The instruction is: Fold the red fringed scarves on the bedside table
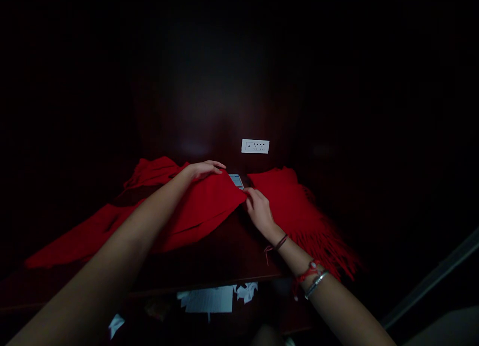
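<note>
A red garment (209, 201), perhaps a sweater, lies spread on the dark table with one long part reaching out to the left. My left hand (205, 170) rests flat on its far edge, fingers stretched out. At the garment's right corner, my right hand (259, 208) pinches the edge between thumb and fingers. Between the two hands, a flat pale object with a lit or printed face (236, 181), resembling a phone, shows partly from beneath the cloth. Right of my right hand lies a red scarf (279, 191) with long fringes.
A white wall socket (255, 146) sits on the dark wall behind the table (232, 258). Below the front edge are sheets of paper (209, 299) and crumpled white paper (247, 291). A pale bar (434, 276) runs diagonally at lower right. Much of the surroundings is too dark to make out.
</note>
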The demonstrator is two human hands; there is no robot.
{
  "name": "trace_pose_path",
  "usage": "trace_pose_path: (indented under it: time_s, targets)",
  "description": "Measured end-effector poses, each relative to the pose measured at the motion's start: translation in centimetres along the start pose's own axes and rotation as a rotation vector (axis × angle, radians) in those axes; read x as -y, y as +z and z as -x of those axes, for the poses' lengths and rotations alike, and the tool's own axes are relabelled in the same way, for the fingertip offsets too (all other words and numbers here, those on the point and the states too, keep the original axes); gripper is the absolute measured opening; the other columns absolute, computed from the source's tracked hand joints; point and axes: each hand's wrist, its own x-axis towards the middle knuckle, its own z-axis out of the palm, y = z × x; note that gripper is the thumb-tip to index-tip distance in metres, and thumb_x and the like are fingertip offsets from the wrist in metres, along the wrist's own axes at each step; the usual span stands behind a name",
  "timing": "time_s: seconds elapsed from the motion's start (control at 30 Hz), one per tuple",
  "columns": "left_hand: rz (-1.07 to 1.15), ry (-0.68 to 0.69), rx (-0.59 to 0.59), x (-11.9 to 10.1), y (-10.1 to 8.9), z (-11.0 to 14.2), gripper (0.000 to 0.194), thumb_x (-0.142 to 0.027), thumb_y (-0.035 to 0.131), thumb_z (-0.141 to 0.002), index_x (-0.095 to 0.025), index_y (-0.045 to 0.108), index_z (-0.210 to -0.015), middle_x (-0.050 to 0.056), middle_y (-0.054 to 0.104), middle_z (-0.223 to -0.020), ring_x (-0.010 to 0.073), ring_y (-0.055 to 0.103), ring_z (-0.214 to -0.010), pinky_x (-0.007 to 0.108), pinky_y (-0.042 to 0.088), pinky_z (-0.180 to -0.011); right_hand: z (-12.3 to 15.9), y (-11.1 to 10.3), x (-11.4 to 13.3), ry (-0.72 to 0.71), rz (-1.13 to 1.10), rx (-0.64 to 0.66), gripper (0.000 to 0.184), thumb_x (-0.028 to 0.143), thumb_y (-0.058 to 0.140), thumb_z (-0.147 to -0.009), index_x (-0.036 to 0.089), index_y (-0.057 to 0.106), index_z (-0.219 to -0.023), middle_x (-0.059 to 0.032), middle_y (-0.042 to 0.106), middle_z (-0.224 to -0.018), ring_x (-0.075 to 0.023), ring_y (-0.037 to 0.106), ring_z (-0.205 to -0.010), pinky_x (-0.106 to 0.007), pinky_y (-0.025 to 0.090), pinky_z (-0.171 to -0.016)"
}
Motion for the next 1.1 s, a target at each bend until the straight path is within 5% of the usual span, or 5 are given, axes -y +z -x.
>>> trace_pose_path:
  time_s: [0.27, 0.5, 0.73, 0.93, 1.1]
  targets:
    - [-0.177, -0.263, 0.262, 1.6, 3.2, -1.3, 0.036, -0.042, 0.063, -0.056, -0.018, 0.059, -0.082, 0.008, 0.061, -0.095, 0.0224, 0.053, -0.089, 0.031, 0.041, -0.072, 1.2, -0.6, -0.6, -0.035, -0.058, 0.079, 0.029, 0.010, 0.034, -0.078, 0.015, 0.054, -0.098, -0.0054, 0.053, -0.082, -0.0129, 0.049, -0.076, -0.022, 0.040, -0.071]
    - [0.048, -0.204, 0.378, 4.0, 4.4, -1.2, 0.039, -0.049, 0.054, -0.065, -0.020, 0.058, -0.090, 0.006, 0.055, -0.110, 0.0172, 0.050, -0.100, 0.024, 0.040, -0.075, 0.1, -1.5, -0.4, -0.064, -0.041, 0.087, 0.026, 0.014, 0.034, -0.081, 0.015, 0.054, -0.097, -0.0055, 0.055, -0.084, -0.0124, 0.050, -0.079, -0.022, 0.039, -0.074]
    - [-0.026, -0.010, 0.074, 3.0, 4.3, -1.3, 0.043, -0.039, 0.058, -0.066, -0.025, 0.050, -0.106, 0.003, 0.055, -0.109, 0.0172, 0.052, -0.096, 0.026, 0.042, -0.073, -0.2, -2.2, -0.8, -0.082, -0.040, 0.063, 0.024, 0.014, 0.035, -0.081, 0.015, 0.055, -0.094, -0.0048, 0.054, -0.080, -0.0119, 0.049, -0.076, -0.021, 0.038, -0.072]
    - [0.055, 0.016, 0.049, 0.9, 3.0, -1.9, 0.060, -0.024, 0.065, -0.059, -0.021, 0.043, -0.115, 0.006, 0.060, -0.094, 0.0157, 0.057, -0.076, 0.027, 0.044, -0.067, 0.5, -3.2, -0.7, -0.060, -0.079, 0.075, 0.023, 0.015, 0.034, -0.080, 0.016, 0.052, -0.093, -0.0047, 0.056, -0.083, -0.0120, 0.052, -0.077, -0.022, 0.039, -0.073]
    - [0.189, 0.161, 0.074, -2.0, 4.2, -3.0, 0.058, -0.014, 0.063, -0.060, -0.017, 0.044, -0.115, 0.004, 0.060, -0.082, 0.0120, 0.056, -0.066, 0.028, 0.044, -0.067, 0.9, -4.4, -1.4, 0.171, -0.271, 0.103, 0.024, 0.015, 0.028, -0.079, 0.019, 0.044, -0.096, 0.0012, 0.056, -0.062, -0.0097, 0.055, -0.055, -0.020, 0.044, -0.059]
